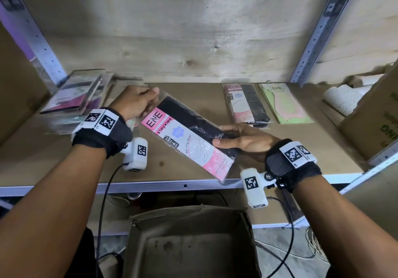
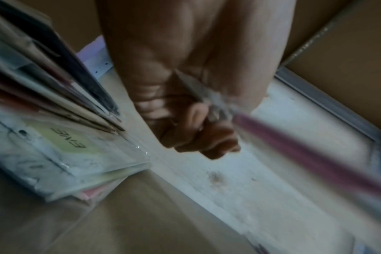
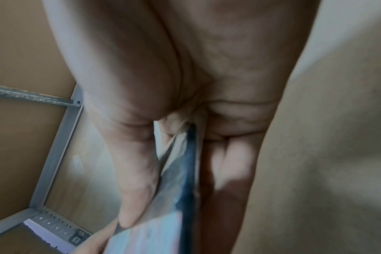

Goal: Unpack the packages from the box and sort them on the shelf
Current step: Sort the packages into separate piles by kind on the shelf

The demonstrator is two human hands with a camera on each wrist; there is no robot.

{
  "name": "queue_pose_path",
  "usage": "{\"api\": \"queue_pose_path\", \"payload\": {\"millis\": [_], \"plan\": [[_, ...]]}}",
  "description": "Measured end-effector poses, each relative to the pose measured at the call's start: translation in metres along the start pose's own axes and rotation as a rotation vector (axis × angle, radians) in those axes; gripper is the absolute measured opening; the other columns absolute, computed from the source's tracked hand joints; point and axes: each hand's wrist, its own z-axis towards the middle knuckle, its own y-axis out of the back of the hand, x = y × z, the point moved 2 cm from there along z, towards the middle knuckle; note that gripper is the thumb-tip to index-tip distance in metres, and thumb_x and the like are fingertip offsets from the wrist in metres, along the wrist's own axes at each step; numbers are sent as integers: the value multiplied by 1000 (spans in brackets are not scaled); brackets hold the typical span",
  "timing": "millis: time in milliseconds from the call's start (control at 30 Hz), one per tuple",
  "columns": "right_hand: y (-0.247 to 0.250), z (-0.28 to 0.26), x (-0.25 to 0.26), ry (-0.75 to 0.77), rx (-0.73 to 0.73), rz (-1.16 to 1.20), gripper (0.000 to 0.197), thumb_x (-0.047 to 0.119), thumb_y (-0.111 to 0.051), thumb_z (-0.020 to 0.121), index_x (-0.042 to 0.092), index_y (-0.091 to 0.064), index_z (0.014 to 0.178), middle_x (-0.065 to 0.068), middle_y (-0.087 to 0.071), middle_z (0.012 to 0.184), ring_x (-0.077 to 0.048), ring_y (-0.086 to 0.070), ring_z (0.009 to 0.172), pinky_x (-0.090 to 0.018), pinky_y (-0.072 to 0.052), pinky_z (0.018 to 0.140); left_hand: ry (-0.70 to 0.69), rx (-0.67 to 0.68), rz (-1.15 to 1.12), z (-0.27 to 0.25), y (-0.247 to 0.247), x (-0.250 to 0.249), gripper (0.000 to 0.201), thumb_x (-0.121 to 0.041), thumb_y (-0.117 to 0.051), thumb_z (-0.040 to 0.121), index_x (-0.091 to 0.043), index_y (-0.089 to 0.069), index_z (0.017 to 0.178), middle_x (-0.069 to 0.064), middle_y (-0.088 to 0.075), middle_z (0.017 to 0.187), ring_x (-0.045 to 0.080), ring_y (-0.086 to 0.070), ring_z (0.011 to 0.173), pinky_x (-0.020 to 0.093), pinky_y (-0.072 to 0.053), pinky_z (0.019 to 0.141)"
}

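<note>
Both hands on one pack now — the left hand (image 1: 134,101) pinches the top end of the pink-and-black stocking package (image 1: 189,140), the right hand (image 1: 241,141) has its fingers curled round the lower side, holding it slanted just above the shelf (image 1: 193,97). The cardboard box (image 1: 191,245) sits open below. This looks like the sorting step — next it wants matching, likely onto the black pack (image 1: 247,105) beside the green pack (image 1: 284,105).
</note>
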Motion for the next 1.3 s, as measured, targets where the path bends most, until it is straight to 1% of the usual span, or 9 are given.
{"api": "queue_pose_path", "payload": {"millis": [133, 267, 367, 467, 533, 600, 867, 1100, 1300], "plan": [[6, 0, 0, -33, -53, -57, 94, 60, -83, 57, 18, -55, 137, -1, -60, 136, -20, -54, 128, -44, -31, 117, -67, -73, 142, -1, -7, -2, 48, -55, -41, 98, -22, -48, 64, -2, -55, 57, 14, -55, 48, 25, -41, 54], [13, -7, 4, -14, -43, -12, 57, 46, -80, 67, 26, -68, 119, 4, -69, 125, -15, -62, 120, -39, -35, 115, -54, -80, 209, -3, -12, 1, 59, -61, -34, 97, -15, -51, 65, 9, -63, 62, 23, -60, 58, 31, -43, 64], [17, -12, 3, 1, -8, 32, 46, 42, -80, 69, 25, -73, 111, 0, -71, 120, -19, -66, 114, -40, -41, 110, 30, 18, 28, -5, -22, -1, 58, -54, -40, 99, -3, -63, 86, 24, -67, 80, 29, -63, 73, 36, -45, 74], [18, -13, 1, 13, 3, 35, 42, 42, -80, 71, 24, -74, 109, -2, -71, 119, -20, -67, 112, -40, -43, 108, 145, 41, -251, -10, -30, -7, 46, -47, -51, 98, -6, -61, 79, 14, -64, 63, 23, -61, 54, 24, -46, 53], [20, -12, 0, 17, -13, 41, 38, 38, -78, 74, 22, -74, 109, -2, -71, 120, -21, -66, 114, -41, -42, 109, 173, 44, -355, -14, -31, -10, 42, -42, -56, 97, -11, -56, 68, 2, -53, 42, 13, -47, 30, 14, -28, 31], [21, -12, -2, 19, -22, 33, 33, 32, -76, 78, 21, -74, 109, -2, -71, 121, -20, -65, 116, -39, -41, 111, 183, 76, -458, -17, -32, -12, 39, -37, -59, 96, -13, -61, 65, 0, -48, 38, 9, -38, 24, 12, -21, 27], [27, -12, -4, -21, -59, -69, 68, 51, -80, 63, 15, -68, 119, -1, -70, 122, -20, -61, 120, -44, -33, 116, 178, 170, -410, -16, -43, -5, 48, -38, -56, 98, -29, -75, 55, -2, -60, 50, 13, -51, 42, 24, -33, 41], [26, -15, 0, -44, -48, -9, 44, 35, -75, 73, 14, -71, 112, -3, -73, 116, -18, -67, 109, -34, -44, 105, 281, 133, -538, -15, -38, 4, 41, -55, -59, 90, -24, -64, 64, -5, -48, 41, 9, -41, 30, 21, -27, 35], [33, -18, 3, -24, -184, 312, 35, 20, -67, 85, 1, -65, 115, -20, -68, 110, -30, -63, 96, -33, -54, 83, 301, 127, -698, -10, -21, -1, 66, -75, -43, 86, -13, -64, 96, 5, -71, 74, 13, -59, 49, 19, -46, 43]]}}
